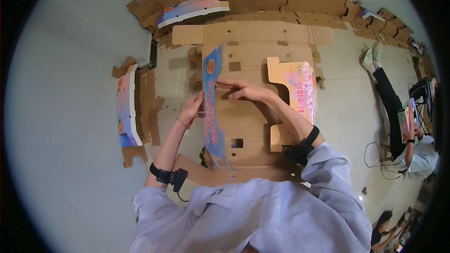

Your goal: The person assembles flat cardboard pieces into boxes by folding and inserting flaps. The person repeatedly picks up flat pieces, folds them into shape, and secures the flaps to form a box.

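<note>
A long printed cardboard panel [212, 112], blue and pink with a round fruit picture, stands tilted over the left part of a large brown cardboard sheet [248, 107]. Its lower end is smeared by motion. My left hand [193, 107] grips the panel's left side near the middle, some fingertips hidden by it. From the right, my right hand [248, 90] reaches over with fingers stretched out, the fingertips at the panel's right edge. A second printed cardboard piece [300, 93], pink with blossoms and tan cut-out flaps, lies on the sheet's right side, partly under my right forearm.
Flattened brown cardboard [258, 1] is stacked along the far wall, with a printed panel [194, 10] on it. Another printed panel [128, 105] leans at the left wall. A seated person [417, 152] works at the right, beside a black cable [375, 159] on the floor.
</note>
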Action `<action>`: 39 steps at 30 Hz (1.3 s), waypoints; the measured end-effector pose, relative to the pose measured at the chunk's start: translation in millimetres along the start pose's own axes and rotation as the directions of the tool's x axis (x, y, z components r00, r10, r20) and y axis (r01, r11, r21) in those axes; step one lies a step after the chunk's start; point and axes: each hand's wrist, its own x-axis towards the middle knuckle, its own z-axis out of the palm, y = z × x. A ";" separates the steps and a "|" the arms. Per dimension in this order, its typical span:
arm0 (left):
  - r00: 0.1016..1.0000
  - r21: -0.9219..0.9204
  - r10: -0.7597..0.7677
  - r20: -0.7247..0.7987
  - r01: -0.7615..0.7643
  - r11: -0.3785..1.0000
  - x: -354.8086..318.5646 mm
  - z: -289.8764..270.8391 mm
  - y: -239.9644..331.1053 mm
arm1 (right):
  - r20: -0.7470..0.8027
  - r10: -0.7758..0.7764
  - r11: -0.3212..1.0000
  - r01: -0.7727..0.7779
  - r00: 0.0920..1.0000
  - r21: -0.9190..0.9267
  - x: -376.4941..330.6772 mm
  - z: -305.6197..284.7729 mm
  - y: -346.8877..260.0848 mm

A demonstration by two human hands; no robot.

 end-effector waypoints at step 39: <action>0.945 0.476 0.224 -0.240 -0.087 0.875 21.8 -0.3 -15.2 | -0.684 0.225 0.138 -0.718 0.694 -0.683 -327.1 -105.9 -84.9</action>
